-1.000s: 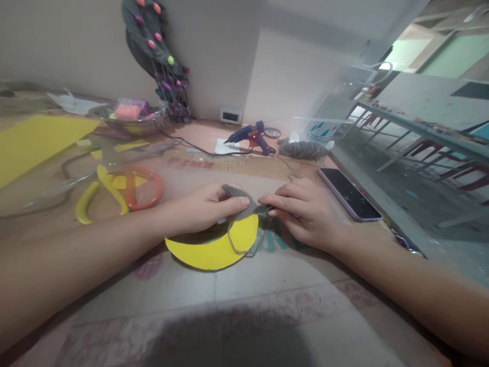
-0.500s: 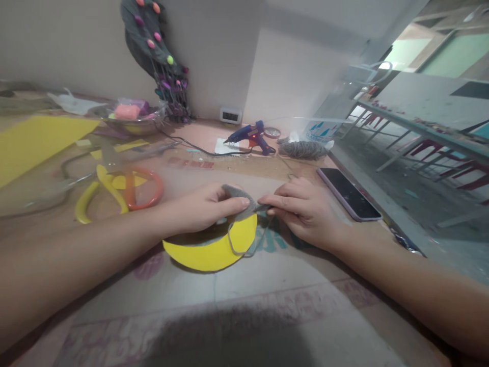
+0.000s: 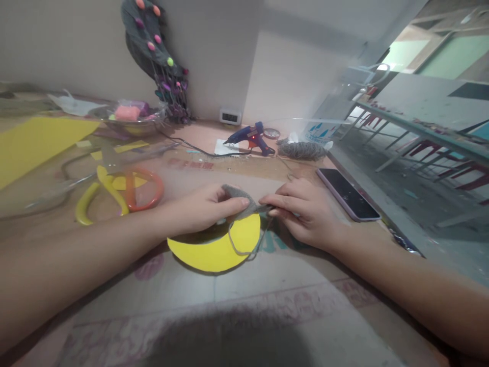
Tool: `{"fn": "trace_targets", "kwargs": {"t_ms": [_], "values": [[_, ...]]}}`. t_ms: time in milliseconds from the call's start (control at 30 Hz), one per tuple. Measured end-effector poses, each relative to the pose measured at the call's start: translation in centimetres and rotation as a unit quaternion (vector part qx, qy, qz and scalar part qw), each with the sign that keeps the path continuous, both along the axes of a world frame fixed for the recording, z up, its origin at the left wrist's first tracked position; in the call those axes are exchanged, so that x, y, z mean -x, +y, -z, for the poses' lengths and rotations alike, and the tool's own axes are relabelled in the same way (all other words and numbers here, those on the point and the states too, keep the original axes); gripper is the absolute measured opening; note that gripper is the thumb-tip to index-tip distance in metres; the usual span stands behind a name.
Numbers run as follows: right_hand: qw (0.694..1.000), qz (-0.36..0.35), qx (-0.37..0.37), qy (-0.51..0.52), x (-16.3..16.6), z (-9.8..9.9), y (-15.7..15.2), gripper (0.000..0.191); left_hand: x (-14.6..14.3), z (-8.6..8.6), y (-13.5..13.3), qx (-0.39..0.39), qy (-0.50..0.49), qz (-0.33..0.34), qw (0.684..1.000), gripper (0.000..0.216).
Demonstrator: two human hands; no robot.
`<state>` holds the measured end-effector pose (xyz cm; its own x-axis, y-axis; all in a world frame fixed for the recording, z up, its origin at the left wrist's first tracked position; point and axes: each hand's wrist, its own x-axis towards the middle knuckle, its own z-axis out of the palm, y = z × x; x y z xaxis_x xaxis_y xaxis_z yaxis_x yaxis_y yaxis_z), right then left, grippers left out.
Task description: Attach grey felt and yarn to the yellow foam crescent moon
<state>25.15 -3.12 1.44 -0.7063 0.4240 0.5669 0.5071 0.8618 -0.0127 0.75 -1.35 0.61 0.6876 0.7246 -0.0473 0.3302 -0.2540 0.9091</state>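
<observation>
Over the board, a yellow crescent cutout [image 3: 214, 255] has its upper right tip wrapped in grey yarn [image 3: 239, 194]. My left hand [image 3: 208, 206] pinches the wrapped part, thumb on top and fingers beneath. Just to its right, my right hand [image 3: 301, 211] grips the yarn at the crescent's tip between thumb and fingertips. A loose loop of the same yarn hangs across the yellow face and back toward my right hand. The fingers partly cover the crescent's end.
A blue glue gun [image 3: 250, 138] with a red light lies behind, beside a grey yarn skein [image 3: 301, 150]. The phone [image 3: 348, 194] rests at right. Scissors [image 3: 143, 189] with orange and yellow handles lie left, near yellow sheet [image 3: 42, 145]. A decorated grey crescent [image 3: 147, 35] leans on the wall.
The yellow crescent has shifted slightly to the right. Both hands keep nearly the same place and grip.
</observation>
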Motion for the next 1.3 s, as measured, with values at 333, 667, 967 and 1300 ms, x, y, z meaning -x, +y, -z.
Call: {"fn": "trace_targets", "kwargs": {"t_ms": [333, 667, 967, 1300], "values": [[1.000, 0.004, -0.010, -0.006, 0.06, 0.04, -0.08, 0.020, 0.08, 0.21, 0.02, 0.003, -0.003, 0.001, 1.000, 0.036], [0.999, 0.005, -0.027, -0.017, 0.23, -0.14, -0.31, 0.020, 0.07, 0.04, 0.04, -0.016, 0.014, -0.008, 1.000, 0.037], [0.999, 0.006, -0.028, -0.026, 0.19, -0.06, -0.29, 0.020, -0.10, -0.05, -0.08, -0.009, 0.003, 0.004, 1.000, 0.036], [1.000, 0.007, -0.020, -0.022, 0.09, -0.03, -0.14, 0.021, -0.10, -0.15, -0.20, -0.020, 0.010, -0.012, 1.000, 0.036]]}}
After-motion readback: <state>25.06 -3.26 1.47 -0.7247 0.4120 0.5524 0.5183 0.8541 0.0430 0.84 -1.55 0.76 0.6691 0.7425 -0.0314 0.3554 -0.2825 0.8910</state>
